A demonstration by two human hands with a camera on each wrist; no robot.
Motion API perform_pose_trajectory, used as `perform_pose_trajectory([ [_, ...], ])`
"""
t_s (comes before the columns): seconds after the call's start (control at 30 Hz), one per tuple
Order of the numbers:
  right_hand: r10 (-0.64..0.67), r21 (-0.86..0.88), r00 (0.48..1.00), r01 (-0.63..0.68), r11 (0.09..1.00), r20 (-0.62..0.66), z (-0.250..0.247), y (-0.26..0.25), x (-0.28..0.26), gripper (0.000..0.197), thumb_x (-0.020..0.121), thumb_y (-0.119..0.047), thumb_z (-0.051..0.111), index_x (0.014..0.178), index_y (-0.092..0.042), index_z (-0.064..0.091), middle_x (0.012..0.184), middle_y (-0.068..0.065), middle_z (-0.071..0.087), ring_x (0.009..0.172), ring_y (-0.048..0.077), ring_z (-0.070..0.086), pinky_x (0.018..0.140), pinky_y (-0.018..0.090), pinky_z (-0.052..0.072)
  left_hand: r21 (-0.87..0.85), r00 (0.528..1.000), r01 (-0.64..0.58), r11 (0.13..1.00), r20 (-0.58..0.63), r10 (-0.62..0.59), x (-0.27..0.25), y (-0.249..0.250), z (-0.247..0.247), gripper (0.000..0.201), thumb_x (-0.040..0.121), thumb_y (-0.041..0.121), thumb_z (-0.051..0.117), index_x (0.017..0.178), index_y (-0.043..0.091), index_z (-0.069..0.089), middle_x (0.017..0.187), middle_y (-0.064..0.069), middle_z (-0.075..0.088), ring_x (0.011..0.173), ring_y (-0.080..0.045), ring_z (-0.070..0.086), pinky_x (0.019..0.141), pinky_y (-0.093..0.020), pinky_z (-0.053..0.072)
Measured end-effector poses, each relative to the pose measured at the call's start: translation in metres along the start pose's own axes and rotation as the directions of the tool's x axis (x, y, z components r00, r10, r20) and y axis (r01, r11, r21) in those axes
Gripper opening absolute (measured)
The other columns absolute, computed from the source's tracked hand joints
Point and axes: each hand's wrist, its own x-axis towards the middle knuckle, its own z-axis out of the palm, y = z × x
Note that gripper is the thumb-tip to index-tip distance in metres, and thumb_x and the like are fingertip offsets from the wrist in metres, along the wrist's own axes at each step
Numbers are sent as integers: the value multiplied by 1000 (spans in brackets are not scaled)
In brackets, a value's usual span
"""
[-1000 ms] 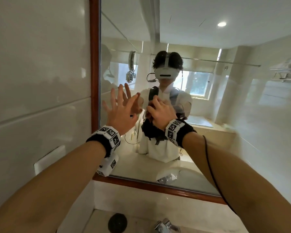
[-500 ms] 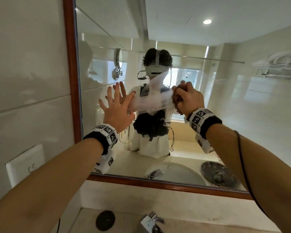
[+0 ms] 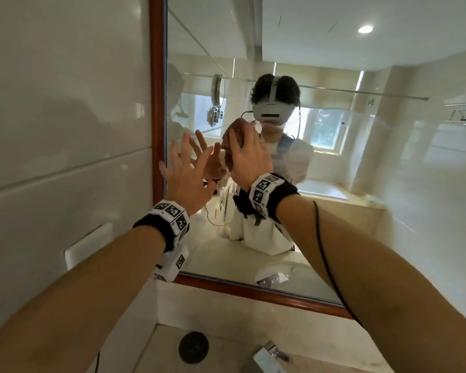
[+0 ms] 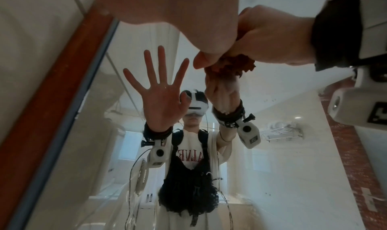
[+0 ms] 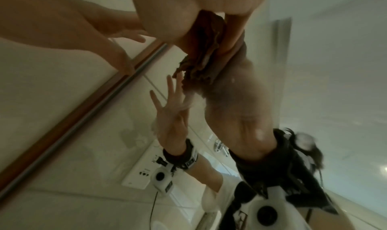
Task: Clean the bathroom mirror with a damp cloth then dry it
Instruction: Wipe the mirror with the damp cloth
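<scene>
Right hand (image 3: pixel 249 157) is up against the mirror (image 3: pixel 361 170), fingers curled round a bunched reddish-brown cloth (image 3: pixel 233 135) and pressing it to the glass, near the mirror's left side, about level with the reflected headset. Cloth pokes out above and left of the knuckles in the head view; in the left wrist view the same cloth (image 4: pixel 232 66) shows crumpled under the right hand (image 4: pixel 272 35), wad meeting its own reflection at the glass. The right wrist view shows the cloth (image 5: pixel 201 58) folded in pleats in the grip of the right hand (image 5: pixel 167 15), frame blurred. Left hand (image 3: pixel 189 179) sits just left of the right one, fingers straight and spread, palm facing the mirror, holding nothing; its reflection shows a flat splayed palm. Can't tell if the fingertips actually touch the glass. Left hand (image 5: pixel 123 30) also shows at the upper left in the right wrist view, fingers extended toward the frame edge. Mirror has a red-brown wooden frame (image 3: pixel 156 103), left edge close to the left hand, bottom edge running below both wrists. Hazy smeared patch on the glass right of the cloth. Near bottom: basin drain (image 3: pixel 193 347) and chrome tap (image 3: pixel 269 356). White wall plate (image 3: pixel 88 246) on the tiled wall at left. Both wrists carry bands with black-and-white markers.
</scene>
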Motion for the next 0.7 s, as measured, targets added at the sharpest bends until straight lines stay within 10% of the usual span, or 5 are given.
perform_pose_trajectory([
  [0.3, -207, -8, 976, 208, 978, 74, 1, 18, -1, 33, 83, -19, 66, 113, -6, 62, 121, 16, 54, 108, 32, 56, 68, 42, 56, -3, 999, 46, 999, 3, -46, 4, -9, -2, 85, 85, 46, 61, 155, 29, 15, 165, -13, -5, 150, -40, 5, 109, -69, 25],
  [0.7, 135, -29, 988, -134, 991, 79, -62, 135, -54, 44, 75, -17, 73, 118, -12, 61, 129, 17, 49, 103, 39, 57, 80, 49, 55, -40, 998, -43, 998, 34, 45, 5, 73, 4, 85, 91, 54, 54, 157, 32, 3, 165, -10, -15, 151, -39, -7, 112, -72, 13],
])
